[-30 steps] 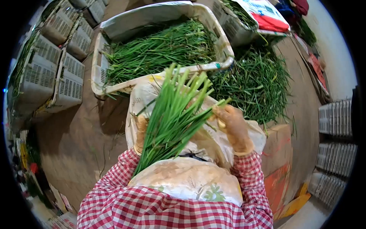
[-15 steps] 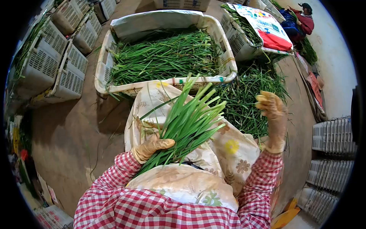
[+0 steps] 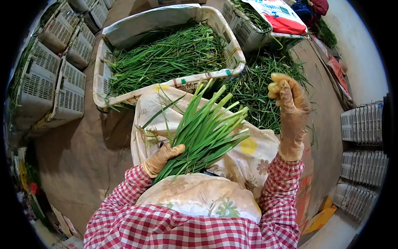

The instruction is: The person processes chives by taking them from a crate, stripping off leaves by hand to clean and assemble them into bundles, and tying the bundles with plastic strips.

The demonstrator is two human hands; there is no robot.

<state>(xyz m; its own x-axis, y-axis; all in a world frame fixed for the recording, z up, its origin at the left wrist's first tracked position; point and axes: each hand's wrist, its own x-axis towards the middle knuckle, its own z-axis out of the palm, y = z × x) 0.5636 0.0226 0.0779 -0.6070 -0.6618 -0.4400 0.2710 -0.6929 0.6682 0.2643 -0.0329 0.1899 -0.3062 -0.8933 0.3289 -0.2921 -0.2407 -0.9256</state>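
Note:
My left hand [image 3: 163, 159], in a tan glove, is closed around a bunch of garlic chives [image 3: 203, 130] above my lap. The pale cut ends fan out to the upper right, and the leaves pass down under my wrist. A flowered apron [image 3: 145, 112] lies beneath the bunch. A few loose blades stick out left of it. My right hand [image 3: 290, 97], gloved too, is raised at the right, away from the bunch. Its fingers are curled in, and nothing shows in them. Below and behind it is a heap of loose green leaves [image 3: 261, 89] on the floor.
In front stands a white plastic crate [image 3: 99, 79] with chives in it. Another crate [image 3: 248, 35], partly covered by a printed sack [image 3: 282, 18], is behind right. Crates [image 3: 39, 74] line the left; stacked crates [image 3: 360, 164] stand right. A person [image 3: 319, 6] is at the far right.
My right hand has risen slightly and moved a little left, its fingers curling tighter. My left hand still grips the chives. The whole view has shifted, with the crates now further left and up.

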